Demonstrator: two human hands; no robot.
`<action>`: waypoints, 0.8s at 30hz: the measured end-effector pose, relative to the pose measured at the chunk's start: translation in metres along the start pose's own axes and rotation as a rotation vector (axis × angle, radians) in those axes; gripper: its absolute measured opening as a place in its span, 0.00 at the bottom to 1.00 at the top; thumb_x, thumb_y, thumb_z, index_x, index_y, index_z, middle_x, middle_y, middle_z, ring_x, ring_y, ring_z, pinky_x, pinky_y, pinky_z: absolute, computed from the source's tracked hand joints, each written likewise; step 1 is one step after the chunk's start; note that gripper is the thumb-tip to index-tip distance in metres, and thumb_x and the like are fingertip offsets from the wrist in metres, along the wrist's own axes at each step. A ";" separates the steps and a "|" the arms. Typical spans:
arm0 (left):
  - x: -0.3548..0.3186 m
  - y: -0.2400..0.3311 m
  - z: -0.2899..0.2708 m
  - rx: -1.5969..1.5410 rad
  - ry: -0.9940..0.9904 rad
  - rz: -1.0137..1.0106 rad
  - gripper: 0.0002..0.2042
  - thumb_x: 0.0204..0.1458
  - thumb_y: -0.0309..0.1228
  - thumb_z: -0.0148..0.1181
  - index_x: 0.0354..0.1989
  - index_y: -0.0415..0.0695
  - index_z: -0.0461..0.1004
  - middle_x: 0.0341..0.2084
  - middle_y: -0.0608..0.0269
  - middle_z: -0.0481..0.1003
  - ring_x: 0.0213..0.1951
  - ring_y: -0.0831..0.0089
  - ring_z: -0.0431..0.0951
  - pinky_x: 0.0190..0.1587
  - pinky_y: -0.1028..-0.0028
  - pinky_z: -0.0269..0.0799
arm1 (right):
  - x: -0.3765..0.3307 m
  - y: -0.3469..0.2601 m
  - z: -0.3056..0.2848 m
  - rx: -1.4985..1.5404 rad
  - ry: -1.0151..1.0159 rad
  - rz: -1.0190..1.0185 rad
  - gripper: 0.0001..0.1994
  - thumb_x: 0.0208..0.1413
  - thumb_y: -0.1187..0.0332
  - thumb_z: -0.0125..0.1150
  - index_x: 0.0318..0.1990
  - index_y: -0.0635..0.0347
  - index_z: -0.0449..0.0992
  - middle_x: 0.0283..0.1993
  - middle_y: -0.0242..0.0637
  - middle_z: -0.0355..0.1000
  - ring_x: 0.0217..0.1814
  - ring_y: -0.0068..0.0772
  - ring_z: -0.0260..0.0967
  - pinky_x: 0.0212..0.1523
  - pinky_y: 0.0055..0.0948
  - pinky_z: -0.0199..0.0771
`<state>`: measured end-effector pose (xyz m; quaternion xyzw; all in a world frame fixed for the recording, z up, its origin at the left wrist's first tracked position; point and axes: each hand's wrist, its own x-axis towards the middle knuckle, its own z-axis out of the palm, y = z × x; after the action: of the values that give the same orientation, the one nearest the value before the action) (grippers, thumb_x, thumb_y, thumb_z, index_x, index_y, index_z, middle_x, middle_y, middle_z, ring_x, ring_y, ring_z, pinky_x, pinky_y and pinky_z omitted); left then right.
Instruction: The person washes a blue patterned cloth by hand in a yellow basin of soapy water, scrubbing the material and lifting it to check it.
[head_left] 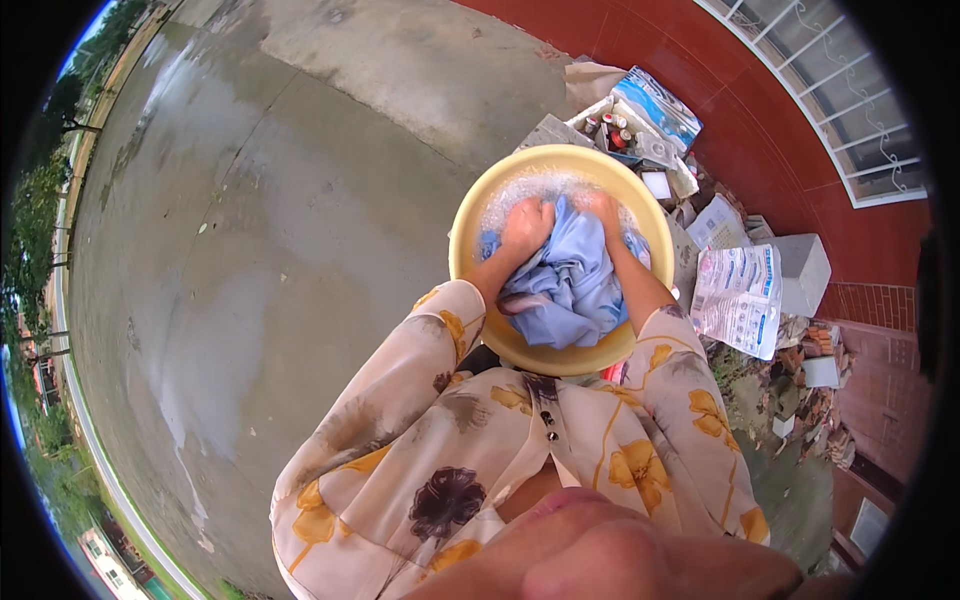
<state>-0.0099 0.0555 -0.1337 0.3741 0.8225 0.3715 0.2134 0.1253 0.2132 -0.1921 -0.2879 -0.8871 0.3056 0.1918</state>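
Note:
A yellow round basin (pixel 470 215) stands on the ground in front of me, holding soapy water and a light blue cloth (pixel 570 285). My left hand (pixel 527 225) is clenched on a bunch of the cloth at the basin's upper middle. My right hand (pixel 603 207) grips the cloth beside it, partly sunk in the foam. Both forearms reach down into the basin, and most of the cloth lies heaped between them toward the near rim.
Wet grey concrete (pixel 300 200) spreads to the left. Right of the basin lie a printed white sack (pixel 740 298), a blue-and-white bag (pixel 660 108), small bottles (pixel 612 130), a white block (pixel 805 270) and rubble (pixel 810 400). Red tiled floor (pixel 700 60) lies beyond.

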 end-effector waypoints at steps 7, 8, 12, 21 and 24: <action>-0.016 0.072 -0.110 -0.814 -0.189 -0.202 0.21 0.63 0.50 0.50 0.31 0.44 0.76 0.26 0.68 0.72 0.31 0.75 0.69 0.39 0.71 0.68 | -0.051 -0.159 -0.116 0.135 0.383 -0.011 0.14 0.57 0.61 0.62 0.27 0.63 0.78 0.27 0.47 0.75 0.35 0.51 0.75 0.36 0.42 0.70; -0.028 0.079 -0.119 -0.848 -0.149 -0.111 0.19 0.61 0.48 0.54 0.35 0.43 0.76 0.29 0.65 0.73 0.33 0.73 0.71 0.41 0.70 0.69 | -0.061 -0.178 -0.128 0.086 0.381 -0.105 0.13 0.56 0.63 0.63 0.26 0.64 0.78 0.26 0.46 0.74 0.36 0.49 0.74 0.36 0.41 0.70; -0.078 0.075 -0.119 -0.226 0.096 0.242 0.23 0.53 0.46 0.65 0.52 0.45 0.74 0.47 0.50 0.74 0.51 0.59 0.73 0.52 0.62 0.70 | -0.112 -0.198 -0.138 -0.004 0.323 -0.462 0.11 0.52 0.69 0.68 0.24 0.65 0.75 0.32 0.42 0.73 0.42 0.43 0.73 0.41 0.37 0.71; -0.161 0.036 -0.027 0.739 -0.094 0.328 0.37 0.51 0.35 0.60 0.72 0.52 0.55 0.70 0.39 0.49 0.68 0.36 0.53 0.57 0.33 0.60 | -0.127 -0.172 -0.101 -0.430 0.166 -0.125 0.29 0.55 0.53 0.62 0.64 0.50 0.68 0.66 0.55 0.60 0.58 0.58 0.64 0.56 0.51 0.67; -0.149 0.048 -0.020 0.895 -0.244 0.252 0.35 0.52 0.32 0.57 0.72 0.51 0.55 0.68 0.42 0.53 0.66 0.42 0.56 0.58 0.39 0.61 | -0.104 -0.148 -0.075 -0.450 -0.029 0.073 0.35 0.57 0.48 0.58 0.71 0.43 0.59 0.71 0.57 0.52 0.60 0.64 0.59 0.56 0.60 0.64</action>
<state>0.0934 -0.0470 -0.0730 0.5667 0.8189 -0.0429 0.0797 0.1853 0.0841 -0.0571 -0.3507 -0.9247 0.1107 0.0987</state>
